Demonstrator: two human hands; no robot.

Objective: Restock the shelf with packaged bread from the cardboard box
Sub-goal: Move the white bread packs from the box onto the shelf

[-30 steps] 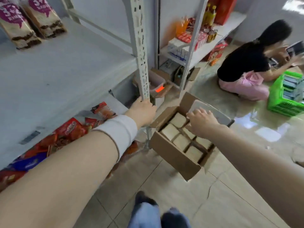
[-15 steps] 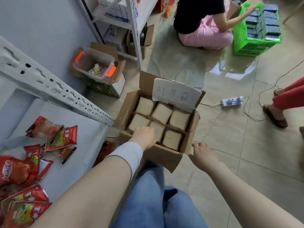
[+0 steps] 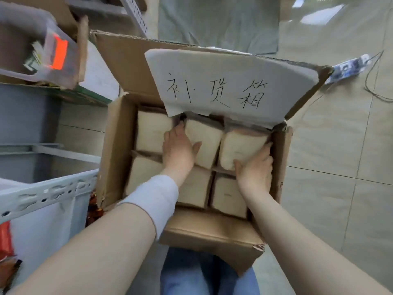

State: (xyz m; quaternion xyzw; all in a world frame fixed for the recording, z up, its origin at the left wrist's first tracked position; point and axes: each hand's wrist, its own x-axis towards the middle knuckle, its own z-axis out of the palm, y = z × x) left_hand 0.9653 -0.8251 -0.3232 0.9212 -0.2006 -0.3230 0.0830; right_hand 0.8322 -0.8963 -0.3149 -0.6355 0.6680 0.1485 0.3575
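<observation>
In box (image 3: pixel 110 150), hands (image 3: pixel 179 149) around bread (image 3: pixel 242 147).

The cardboard box (image 3: pixel 119 145) in front of me is plain brown, and the packaged bread (image 3: pixel 240 150) inside is pale cream with darker tan edges. A white paper sign (image 3: pixel 229 81) on the flap carries black handwritten characters. My left wrist wears a white band (image 3: pixel 157 199). My jeans (image 3: pixel 208 277) are light blue. The floor (image 3: pixel 340 145) is beige tile. The clear bin (image 3: pixel 27 43) has an orange-red latch (image 3: pixel 60 54), and the shelf (image 3: pixel 46 192) is pale grey.
</observation>
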